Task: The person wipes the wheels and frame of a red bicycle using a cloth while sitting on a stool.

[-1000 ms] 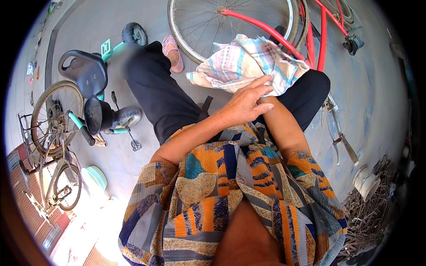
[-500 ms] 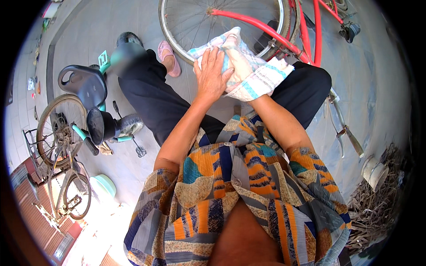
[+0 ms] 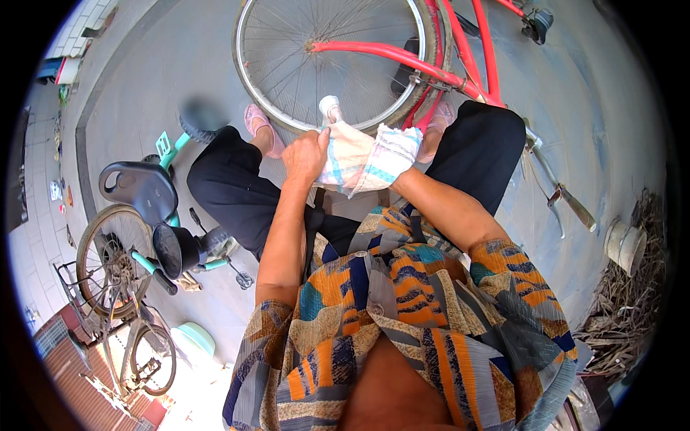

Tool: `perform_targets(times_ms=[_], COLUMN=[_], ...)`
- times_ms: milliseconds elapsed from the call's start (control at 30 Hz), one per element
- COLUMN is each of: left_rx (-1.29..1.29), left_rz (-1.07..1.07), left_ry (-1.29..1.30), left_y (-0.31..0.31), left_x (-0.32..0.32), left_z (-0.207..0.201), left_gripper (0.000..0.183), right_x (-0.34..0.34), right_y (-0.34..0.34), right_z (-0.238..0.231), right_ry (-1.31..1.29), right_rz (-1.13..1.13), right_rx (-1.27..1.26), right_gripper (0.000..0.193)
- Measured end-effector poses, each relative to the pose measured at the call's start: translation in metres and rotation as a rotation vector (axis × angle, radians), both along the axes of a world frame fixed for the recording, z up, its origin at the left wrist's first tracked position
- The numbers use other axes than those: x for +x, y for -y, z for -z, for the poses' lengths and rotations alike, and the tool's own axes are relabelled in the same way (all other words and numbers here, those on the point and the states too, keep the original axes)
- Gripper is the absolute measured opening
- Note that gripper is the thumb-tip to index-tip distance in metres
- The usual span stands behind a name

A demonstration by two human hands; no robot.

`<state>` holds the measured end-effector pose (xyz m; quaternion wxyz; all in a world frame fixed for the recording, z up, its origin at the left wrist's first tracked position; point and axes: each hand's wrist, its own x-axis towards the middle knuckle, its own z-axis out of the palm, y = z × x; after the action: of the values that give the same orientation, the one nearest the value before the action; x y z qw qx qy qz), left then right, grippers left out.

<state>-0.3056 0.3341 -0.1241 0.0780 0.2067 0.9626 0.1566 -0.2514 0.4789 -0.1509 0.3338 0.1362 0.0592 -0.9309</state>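
A pale checked cloth (image 3: 349, 154) with pink and blue stripes covers my right hand, and its loose edge circles my right wrist. That hand's fingers are hidden under the fabric. My left hand (image 3: 305, 156) is closed on the left side of the cloth, with the thumb toward the far end. A narrow whitish tip (image 3: 330, 108) sticks out at the far end; I cannot tell whether it is bunched cloth or something wrapped. Just beyond stands the wheel (image 3: 248, 72) of a red bicycle (image 3: 388, 52).
My knees are spread around the cloth, and pink shoes (image 3: 275, 144) are beside the wheel. A turquoise tricycle with a black seat (image 3: 140, 190) is at left, near another bicycle (image 3: 147, 352). A handlebar grip (image 3: 577, 214), a whitish pot (image 3: 624, 246) and dry stalks (image 3: 625, 309) lie right.
My left hand has gone from lying spread on the cloth to gripping its left side. The cloth now sits tighter around my right hand, nearer my body. The view has shifted slightly.
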Motion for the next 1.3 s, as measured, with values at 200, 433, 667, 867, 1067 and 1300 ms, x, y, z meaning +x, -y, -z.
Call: perform_targets(times_ms=[200, 433, 667, 867, 1067, 1300], left_rx=[-0.225, -0.356, -0.321, -0.174, -0.096, -0.063], left_rz=[0.298, 0.524, 0.691, 0.846, 0.900, 0.832], left_ry=[-0.122, 0.012, -0.124, -0.035, -0.027, -0.037], left_y=[0.018, 0.021, -0.006, -0.043, -0.066, -0.054], left_x=[-0.036, -0.085, -0.105, -0.091, -0.082, -0.088], left_z=[-0.032, -0.066, -0.049, -0.032, -0.041, -0.044], left_gripper=[0.027, 0.025, 0.023, 0.014, 0.014, 0.013], right_x=[-0.002, -0.009, -0.020, -0.050, -0.086, -0.117], right_y=[-0.020, -0.045, -0.065, -0.071, -0.069, -0.066], right_z=[-0.013, -0.010, -0.006, 0.037, 0.088, 0.079], right_ry=[0.156, 0.052, 0.109, 0.100, 0.102, 0.178], right_rz=[0.161, 0.309, 0.502, 0.575, 0.675, 0.525], right_rx=[0.145, 0.162, 0.205, 0.435, 0.318, 0.519], right_gripper=[0.032, 0.038, 0.045, 0.048, 0.035, 0.030])
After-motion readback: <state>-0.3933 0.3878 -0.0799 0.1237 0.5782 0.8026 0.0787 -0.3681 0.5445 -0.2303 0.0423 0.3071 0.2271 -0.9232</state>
